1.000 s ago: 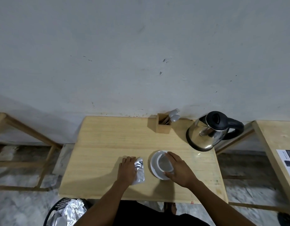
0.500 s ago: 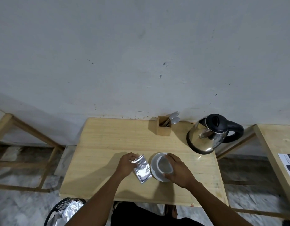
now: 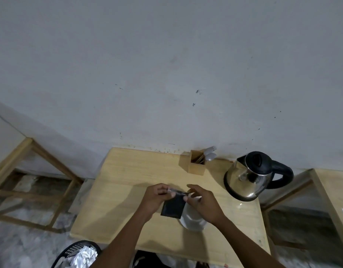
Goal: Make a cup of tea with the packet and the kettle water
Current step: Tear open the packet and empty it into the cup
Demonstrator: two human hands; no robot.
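Packet [image 3: 173,206] hangs above the table [image 3: 116,190], top edge pinched between both hands [image 3: 181,198].

Dim, flat light; soft shadows fall left of the hands, glare glints on the kettle [image 3: 247,178], edges bend.

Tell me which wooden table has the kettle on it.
The middle table, where both hands hold the packet; the kettle stands at its far right corner. The side tables carry no kettle.
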